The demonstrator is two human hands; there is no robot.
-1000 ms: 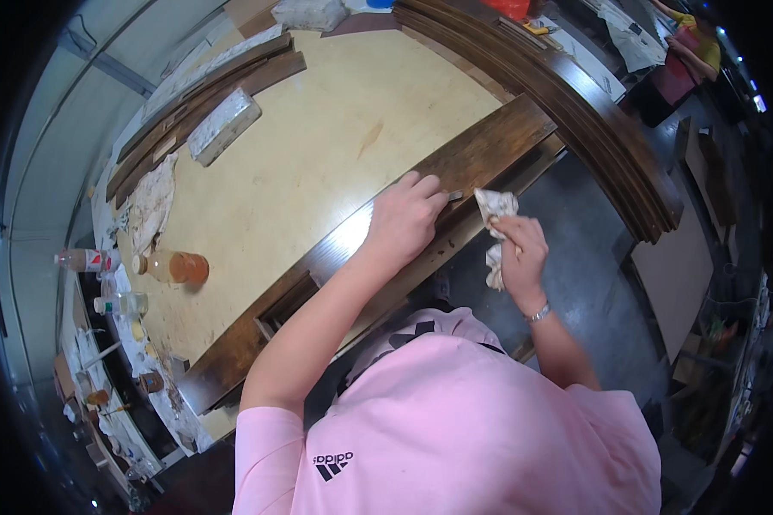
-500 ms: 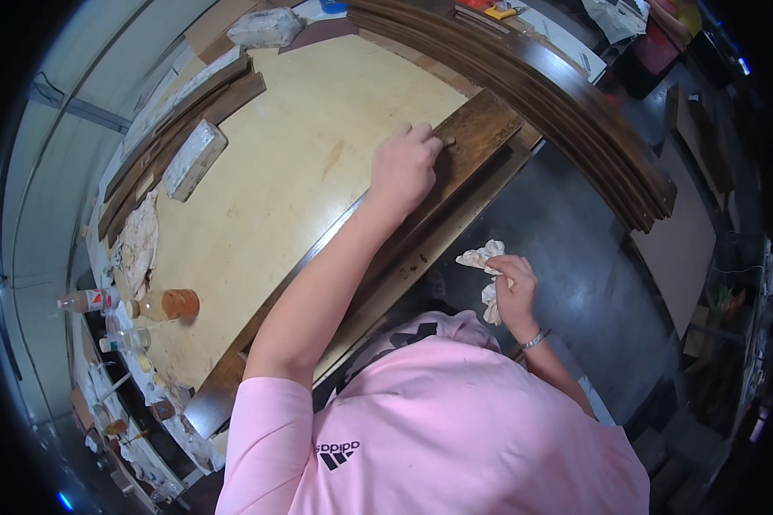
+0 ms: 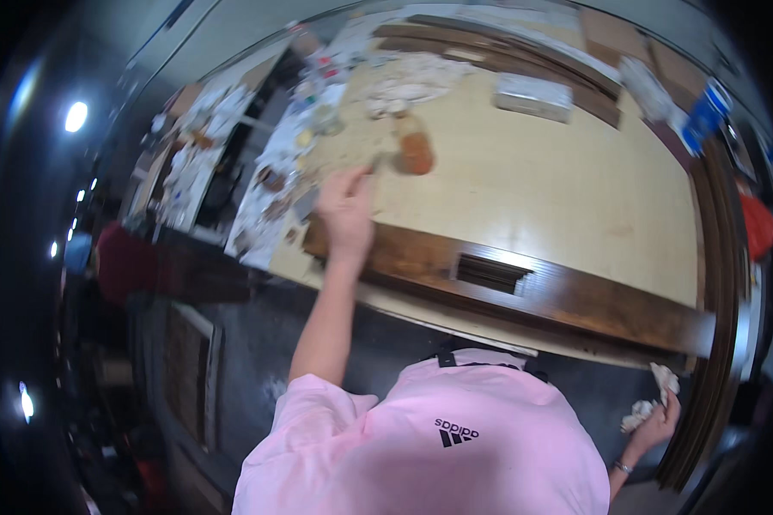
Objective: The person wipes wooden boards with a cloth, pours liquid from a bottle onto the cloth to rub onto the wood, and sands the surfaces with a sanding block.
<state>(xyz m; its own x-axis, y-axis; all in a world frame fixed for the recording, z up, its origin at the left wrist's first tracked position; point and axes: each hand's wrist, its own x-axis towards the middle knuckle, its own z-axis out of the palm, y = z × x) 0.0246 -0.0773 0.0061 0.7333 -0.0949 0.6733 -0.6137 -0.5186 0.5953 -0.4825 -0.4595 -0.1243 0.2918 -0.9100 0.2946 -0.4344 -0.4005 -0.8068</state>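
Note:
My left hand (image 3: pixel 346 210) is over the left end of a dark brown wooden board (image 3: pixel 597 305), near the table's left side. Its fingers are pinched on a small dark stick-like piece (image 3: pixel 375 163), blurred, whose kind I cannot make out. The board lies along the near edge of the table and has a rectangular cut-out. A bottle of orange liquid (image 3: pixel 416 150) stands just beyond that hand. At the far right, lower down, my right hand (image 3: pixel 658 426) is closed around a crumpled off-white rag (image 3: pixel 664 382), which sticks out above and beside the fingers.
Behind lie a pale wrapped block (image 3: pixel 532 97), a crumpled cloth (image 3: pixel 421 81) and dark wooden strips (image 3: pixel 507 47). More long strips (image 3: pixel 718 249) are stacked at the right edge. Bottles and stained paper fill the left side. A person in dark red (image 3: pixel 127 262) is at far left.
The view has swung to the left. My left hand has gone from the board's far end to its other end, near the bottle. My right hand still holds the rag.

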